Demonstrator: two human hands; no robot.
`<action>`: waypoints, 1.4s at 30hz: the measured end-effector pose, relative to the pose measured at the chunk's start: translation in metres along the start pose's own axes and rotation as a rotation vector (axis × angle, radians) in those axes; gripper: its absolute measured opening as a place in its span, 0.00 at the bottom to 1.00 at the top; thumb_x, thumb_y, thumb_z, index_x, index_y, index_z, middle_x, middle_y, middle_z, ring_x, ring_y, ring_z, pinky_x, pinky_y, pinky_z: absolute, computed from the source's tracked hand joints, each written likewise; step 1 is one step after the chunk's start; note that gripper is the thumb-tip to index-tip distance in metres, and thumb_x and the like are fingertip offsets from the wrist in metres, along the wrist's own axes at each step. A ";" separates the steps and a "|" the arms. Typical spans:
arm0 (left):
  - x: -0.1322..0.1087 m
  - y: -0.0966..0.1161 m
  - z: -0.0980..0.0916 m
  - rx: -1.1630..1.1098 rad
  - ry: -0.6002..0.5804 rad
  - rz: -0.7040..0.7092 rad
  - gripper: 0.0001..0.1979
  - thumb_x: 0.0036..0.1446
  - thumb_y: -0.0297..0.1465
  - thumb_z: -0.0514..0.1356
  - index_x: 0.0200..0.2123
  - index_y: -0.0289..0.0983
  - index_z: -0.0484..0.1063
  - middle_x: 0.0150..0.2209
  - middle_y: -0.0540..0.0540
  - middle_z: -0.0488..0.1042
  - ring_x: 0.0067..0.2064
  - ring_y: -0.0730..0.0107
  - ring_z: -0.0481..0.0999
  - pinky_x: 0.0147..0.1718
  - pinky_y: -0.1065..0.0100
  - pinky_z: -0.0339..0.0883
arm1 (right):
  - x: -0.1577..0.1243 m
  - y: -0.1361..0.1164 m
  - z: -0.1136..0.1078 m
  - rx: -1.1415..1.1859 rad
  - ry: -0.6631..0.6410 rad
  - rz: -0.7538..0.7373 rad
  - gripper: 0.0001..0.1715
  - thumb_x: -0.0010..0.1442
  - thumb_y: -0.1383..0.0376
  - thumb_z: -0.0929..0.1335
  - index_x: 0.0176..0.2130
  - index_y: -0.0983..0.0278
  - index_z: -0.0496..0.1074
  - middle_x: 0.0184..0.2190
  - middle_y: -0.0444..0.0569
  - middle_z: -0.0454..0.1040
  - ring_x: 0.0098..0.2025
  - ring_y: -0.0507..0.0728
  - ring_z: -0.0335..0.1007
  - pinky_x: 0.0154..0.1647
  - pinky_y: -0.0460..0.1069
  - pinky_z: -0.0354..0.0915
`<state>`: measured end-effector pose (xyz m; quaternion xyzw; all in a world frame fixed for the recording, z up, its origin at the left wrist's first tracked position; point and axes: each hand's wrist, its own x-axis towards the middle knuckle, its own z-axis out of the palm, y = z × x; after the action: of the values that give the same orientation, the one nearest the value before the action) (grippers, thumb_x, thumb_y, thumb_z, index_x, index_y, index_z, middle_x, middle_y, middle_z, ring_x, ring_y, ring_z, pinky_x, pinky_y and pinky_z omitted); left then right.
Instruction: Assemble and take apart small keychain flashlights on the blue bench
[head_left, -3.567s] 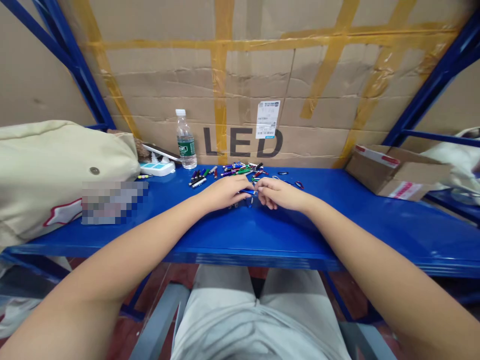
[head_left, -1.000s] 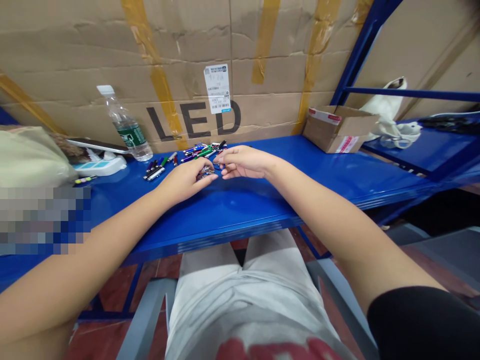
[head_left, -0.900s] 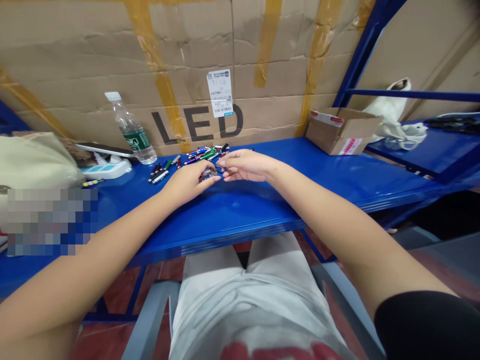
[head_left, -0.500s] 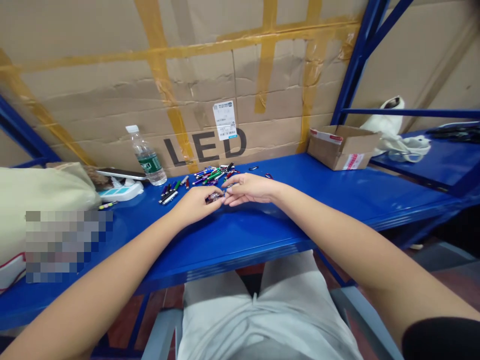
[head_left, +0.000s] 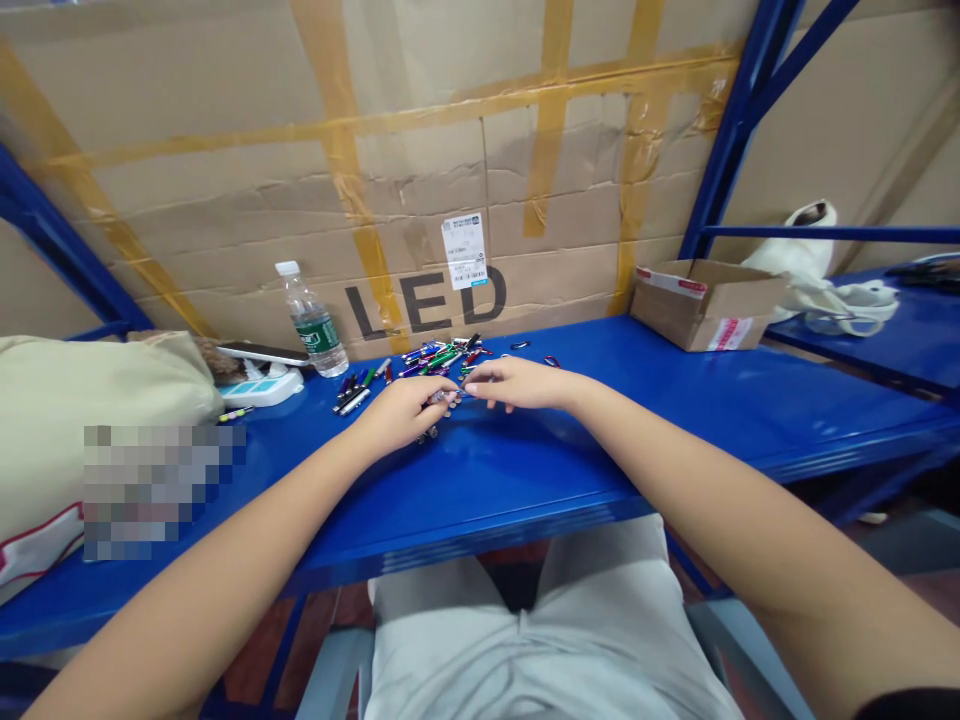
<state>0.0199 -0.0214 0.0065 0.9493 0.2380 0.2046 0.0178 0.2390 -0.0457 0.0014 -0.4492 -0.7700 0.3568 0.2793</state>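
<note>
Over the blue table, my two hands meet fingertip to fingertip. My left hand (head_left: 405, 412) is closed around small shiny metal pieces (head_left: 430, 434), some of which show beneath its fingers; their kind is too small to tell. My right hand (head_left: 517, 384) pinches a thin blue piece (head_left: 463, 393) at the left hand's fingertips, partly hidden by the fingers. Just behind the hands lies a loose pile of small coloured metal tubes (head_left: 442, 356), in blue, green, purple, red and black. Several silver and black tubes (head_left: 352, 401) lie left of my left hand.
Two small carabiner-like clips, one dark (head_left: 520, 345) and one red (head_left: 552, 361), lie behind my right hand. A water bottle (head_left: 319, 335), power strip (head_left: 262, 389) and pale bag (head_left: 112, 390) stand left. An open carton (head_left: 705, 305) sits right. Large cardboard (head_left: 585, 190) backs the table (head_left: 525, 465).
My right hand's fingers have drawn together into a pinch, the blue piece now showing between the hands. Metal pieces now show below my left hand. The whole view has shifted slightly.
</note>
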 end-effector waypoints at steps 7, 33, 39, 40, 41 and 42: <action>-0.003 -0.002 0.000 0.016 -0.017 0.070 0.12 0.62 0.31 0.49 0.43 0.38 0.71 0.40 0.46 0.78 0.40 0.66 0.76 0.39 0.66 0.67 | -0.007 -0.011 0.010 0.088 -0.288 0.006 0.23 0.65 0.51 0.57 0.28 0.64 0.63 0.20 0.42 0.66 0.19 0.47 0.59 0.20 0.44 0.59; -0.006 0.006 0.007 -0.093 -0.073 -0.121 0.22 0.64 0.35 0.46 0.60 0.35 0.51 0.42 0.40 0.75 0.42 0.60 0.76 0.40 0.63 0.68 | -0.004 -0.021 0.029 -0.222 -0.025 -0.019 0.12 0.66 0.65 0.54 0.29 0.61 0.52 0.18 0.40 0.61 0.21 0.50 0.56 0.24 0.46 0.54; -0.005 0.006 0.006 -0.092 -0.049 -0.080 0.22 0.64 0.36 0.46 0.59 0.35 0.54 0.46 0.40 0.74 0.45 0.61 0.76 0.42 0.64 0.68 | -0.004 -0.020 0.029 -0.195 0.031 0.007 0.13 0.67 0.64 0.54 0.29 0.61 0.51 0.18 0.40 0.62 0.21 0.50 0.56 0.24 0.47 0.54; -0.005 0.006 0.006 -0.081 -0.048 -0.086 0.22 0.64 0.36 0.46 0.59 0.35 0.55 0.46 0.40 0.74 0.45 0.61 0.76 0.42 0.63 0.68 | -0.004 -0.020 0.030 -0.193 0.022 0.005 0.13 0.67 0.64 0.53 0.29 0.61 0.51 0.18 0.40 0.62 0.21 0.50 0.57 0.25 0.47 0.55; -0.005 0.006 0.006 -0.071 -0.053 -0.089 0.22 0.64 0.36 0.46 0.59 0.35 0.55 0.46 0.40 0.74 0.45 0.60 0.76 0.42 0.63 0.68 | -0.003 -0.019 0.030 -0.192 0.010 -0.001 0.14 0.67 0.64 0.53 0.28 0.61 0.51 0.18 0.41 0.62 0.21 0.50 0.57 0.25 0.47 0.55; -0.005 0.005 0.006 -0.065 -0.059 -0.089 0.22 0.64 0.36 0.47 0.59 0.35 0.55 0.47 0.39 0.74 0.45 0.60 0.76 0.43 0.62 0.68 | -0.003 -0.018 0.030 -0.196 0.001 -0.006 0.14 0.67 0.64 0.53 0.28 0.61 0.51 0.18 0.41 0.62 0.21 0.50 0.57 0.26 0.47 0.55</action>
<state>0.0205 -0.0278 -0.0006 0.9424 0.2725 0.1828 0.0646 0.2089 -0.0637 -0.0020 -0.4721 -0.8024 0.2788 0.2357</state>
